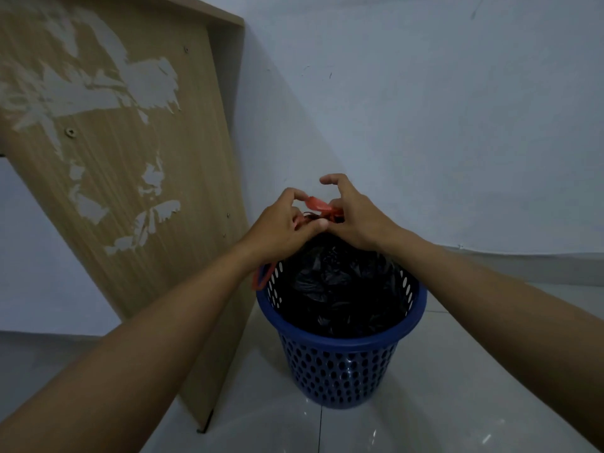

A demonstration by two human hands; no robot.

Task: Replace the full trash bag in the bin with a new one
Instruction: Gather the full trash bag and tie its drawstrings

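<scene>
full black crinkled plastic trash bag (340, 289) seated inside round blue perforated plastic bin (343, 364), gathered neck rising above the rim to the two hands. bin standing on pale glossy tiled floor (425, 403), close to the corner of a white wall (425, 109), just beside a leaning light wooden board with peeled veneer patches (108, 152). thin red plastic drawstring (318, 204) at the bag's neck, stretched between both hands directly above the bin. left hand (281, 223) curled nearly closed, thumb and forefinger tips pinching one end of the red drawstring, remaining fingers folded under against the gathered black plastic. right hand (353, 217) with thumb and lower fingers closed on the other end of the drawstring at the knot area, forefinger lifted and crooked free above it. another red loop (261, 277) hanging over the bin's left rim, under the left wrist. both bare forearms reaching in from the lower corners
</scene>
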